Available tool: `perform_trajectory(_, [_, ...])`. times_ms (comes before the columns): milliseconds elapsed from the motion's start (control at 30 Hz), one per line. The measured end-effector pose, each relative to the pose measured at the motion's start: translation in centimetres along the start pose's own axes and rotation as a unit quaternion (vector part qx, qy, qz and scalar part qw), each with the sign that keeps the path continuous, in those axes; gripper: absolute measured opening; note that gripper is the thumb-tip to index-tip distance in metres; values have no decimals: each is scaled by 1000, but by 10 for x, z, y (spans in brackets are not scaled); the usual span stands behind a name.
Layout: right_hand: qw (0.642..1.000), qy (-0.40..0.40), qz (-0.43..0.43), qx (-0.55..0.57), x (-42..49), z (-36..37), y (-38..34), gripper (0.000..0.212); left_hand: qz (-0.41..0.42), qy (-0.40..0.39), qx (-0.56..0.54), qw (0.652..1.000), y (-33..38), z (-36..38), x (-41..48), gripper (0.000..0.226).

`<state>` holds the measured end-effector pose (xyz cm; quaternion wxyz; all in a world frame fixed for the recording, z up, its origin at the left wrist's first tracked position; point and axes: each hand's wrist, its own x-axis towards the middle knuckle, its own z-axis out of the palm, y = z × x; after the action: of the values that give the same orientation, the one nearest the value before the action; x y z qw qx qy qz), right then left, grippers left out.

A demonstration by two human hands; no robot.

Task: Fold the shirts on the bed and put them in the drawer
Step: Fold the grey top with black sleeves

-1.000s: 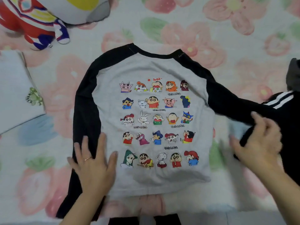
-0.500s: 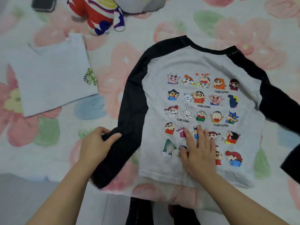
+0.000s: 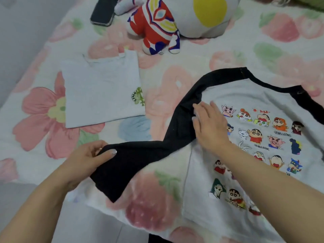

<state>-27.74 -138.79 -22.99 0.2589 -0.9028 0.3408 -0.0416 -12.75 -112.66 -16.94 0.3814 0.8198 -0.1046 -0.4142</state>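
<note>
Black fabric takes the eye first: the long sleeve [image 3: 149, 155] of the cartoon shirt [image 3: 245, 100] runs slantwise from the shoulder at the centre of the frame down to the lower left, its end raised a touch off the bed [image 3: 35, 111]. The shirt itself lies face up across the right half of the frame, grey body spread flat and rows of little printed figures showing. Its far sleeve runs out of the picture at the right edge.

The left hand [image 3: 85, 160] has the cuff end, thumb on top and fingers curled beneath, a firm grip clamped on the cloth. That looks like the hold for swinging the sleeve across the body. The right hand [image 3: 208, 125] lies flat with fingers straight and spread, its grip apart and holding nothing, pressing just where black meets grey at the shoulder. My read: it pins the body down and marks the crease, so the fold turns there and the front does not drag along. So this shirt is at its first fold, with the rest to come.

Up and to the left, well apart, a folded shirt [image 3: 101, 92] sits square on the floral sheet, a green emblem at its corner. That one looks done and parked out of the way. At the top of the frame a plush toy [image 3: 157, 27] lolls beside a phone [image 3: 103, 11]. No drawer in view.
</note>
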Motion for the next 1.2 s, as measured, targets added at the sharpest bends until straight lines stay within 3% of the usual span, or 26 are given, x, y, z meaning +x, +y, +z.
perform_trajectory(100, [997, -11, -60, -56, 75, -7, -9, 39, 23, 59, -20, 998, 9, -19, 13, 12])
perform_trajectory(200, [966, -151, -59, -199, 127, -15, -13, 39, 41, 107, -74, 991, 9, -35, 22, 18])
perform_trajectory(267, [928, -235, -58, -283, 143, -20, -16, 22, 42, 153, -96, 983, 3, -46, 26, 19])
perform_trajectory(300, [923, -238, -65, -294, 146, -22, -17, 12, 41, 173, -99, 979, -3, -51, 28, 18])
perform_trajectory(433, [984, -122, -60, -118, 154, -37, -19, 9, 7, 232, -90, 968, -25, -74, 37, 11])
perform_trajectory(533, [997, -47, -59, -31, 164, -48, -26, 12, 5, 256, -161, 953, -30, -104, 51, 16])
perform_trajectory(600, [997, -49, -55, -37, 170, -47, -31, 13, 10, 256, -176, 951, -27, -121, 67, 20])
perform_trajectory(833, [995, -45, -1, -90, 185, -12, -26, 12, 28, 356, 21, 934, -6, -166, 134, 20])
perform_trajectory(933, [990, -10, 11, -137, 185, 3, -24, 12, 22, 403, 119, 907, 1, -166, 162, 21])
perform_trajectory(1033, [982, 73, 14, -175, 174, 16, -28, 21, -26, 438, 242, 866, 14, -141, 171, 46])
perform_trajectory(1100, [981, 143, 5, -132, 156, 26, -40, 33, 72, 424, 336, 838, 26, -99, 164, 52])
perform_trajectory(1200, [986, 143, -75, -43, 127, 52, -67, 35, 303, 250, 398, 829, 46, 1, 154, 46])
